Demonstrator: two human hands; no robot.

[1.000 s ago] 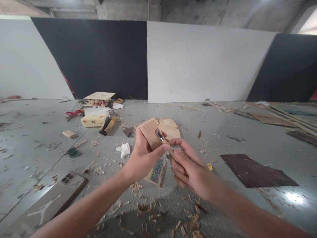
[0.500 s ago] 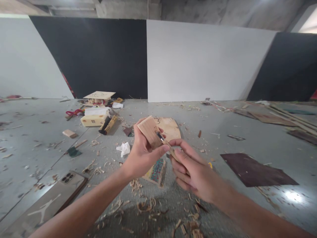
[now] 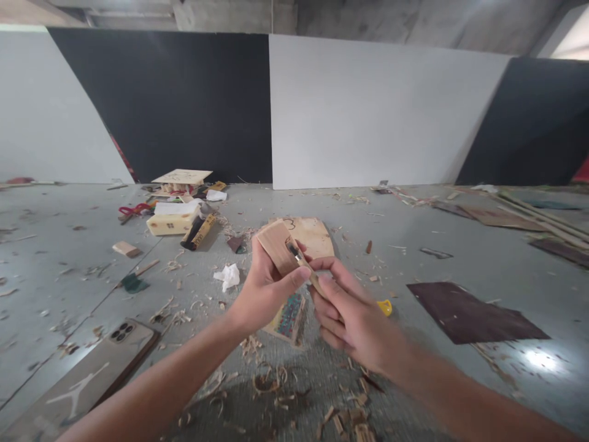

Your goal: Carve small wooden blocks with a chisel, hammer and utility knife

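My left hand (image 3: 262,288) is closed around a small wooden block (image 3: 276,242), tilted up, with its thumb against the tool near the block's lower edge. In my right hand (image 3: 354,313) is a wood-carving chisel (image 3: 315,280) with a pale wooden handle and a short metal shank. Its dark tip touches the block's right side, at a small dark carved-looking mark. Behind the block lies a rounded pale board (image 3: 317,236) with a drawn line on it. Below my hands rests a small panel (image 3: 288,319) with coloured dots, partly covered by my left hand.
Curled wood shavings (image 3: 269,380) litter the grey floor. A phone (image 3: 110,362) lies at lower left, crumpled tissue (image 3: 227,277) nearer the middle. A dark brown sheet (image 3: 473,313) is at right, a yellow ring-shaped thing (image 3: 384,307) beside my right hand. A cream box (image 3: 172,224) stands farther back.
The view has shifted slightly. My right hand has moved a little up and left with the chisel, and more of the yellow thing behind it shows.
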